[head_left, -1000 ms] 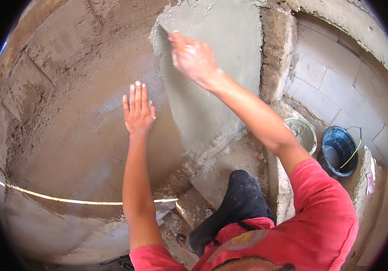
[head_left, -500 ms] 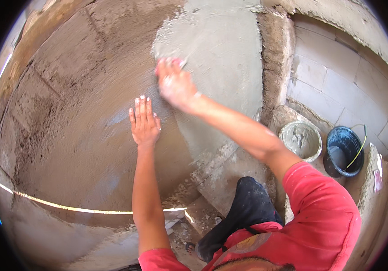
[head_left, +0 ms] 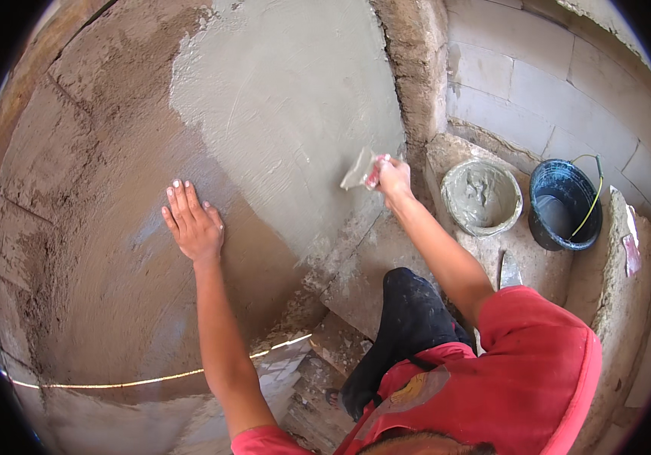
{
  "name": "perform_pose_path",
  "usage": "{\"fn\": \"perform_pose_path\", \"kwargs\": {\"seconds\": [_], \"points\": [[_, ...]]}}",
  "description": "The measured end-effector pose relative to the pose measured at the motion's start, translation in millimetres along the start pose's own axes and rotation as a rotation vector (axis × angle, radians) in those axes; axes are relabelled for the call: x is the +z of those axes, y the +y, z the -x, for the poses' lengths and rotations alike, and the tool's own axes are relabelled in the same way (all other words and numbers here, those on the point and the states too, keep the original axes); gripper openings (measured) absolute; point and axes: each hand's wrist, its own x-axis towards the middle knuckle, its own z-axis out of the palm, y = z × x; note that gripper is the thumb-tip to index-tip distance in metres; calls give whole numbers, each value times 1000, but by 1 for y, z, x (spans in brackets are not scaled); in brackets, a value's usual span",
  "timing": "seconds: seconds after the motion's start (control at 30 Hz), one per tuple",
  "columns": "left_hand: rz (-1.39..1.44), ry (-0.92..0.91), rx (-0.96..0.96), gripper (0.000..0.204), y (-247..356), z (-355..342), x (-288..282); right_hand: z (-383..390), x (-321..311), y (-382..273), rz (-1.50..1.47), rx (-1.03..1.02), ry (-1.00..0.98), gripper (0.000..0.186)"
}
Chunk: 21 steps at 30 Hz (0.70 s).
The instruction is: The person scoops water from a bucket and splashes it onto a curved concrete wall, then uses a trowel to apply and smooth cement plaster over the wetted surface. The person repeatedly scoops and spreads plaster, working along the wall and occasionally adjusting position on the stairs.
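My left hand lies flat with spread fingers on the bare brown part of the wall. My right hand grips a small plastering trowel, its blade smeared with grey mortar and tilted just off the wall. Fresh grey plaster covers the upper middle of the wall. The trowel sits at the lower right edge of that patch. My red sleeve and dark trouser leg fill the lower right.
A bucket of grey mortar stands on the ledge to the right, with a dark blue bucket beside it. A second trowel lies near my right elbow. A rough corner column and a block wall rise behind.
My right hand has swept with the trowel from the top of the plaster patch down and right, toward the mortar bucket. My left hand stays pressed on the wall.
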Motion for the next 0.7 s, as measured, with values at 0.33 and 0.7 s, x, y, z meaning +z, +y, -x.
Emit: {"fn": "perform_pose_path", "kwargs": {"seconds": [0.33,0.7], "points": [[-25,5,18,50,0,1,5,-187,-11,-39,126,-65,123,24],[-84,30,34,48,-2,7,7,-272,35,-141,694,-359,397,43]]}}
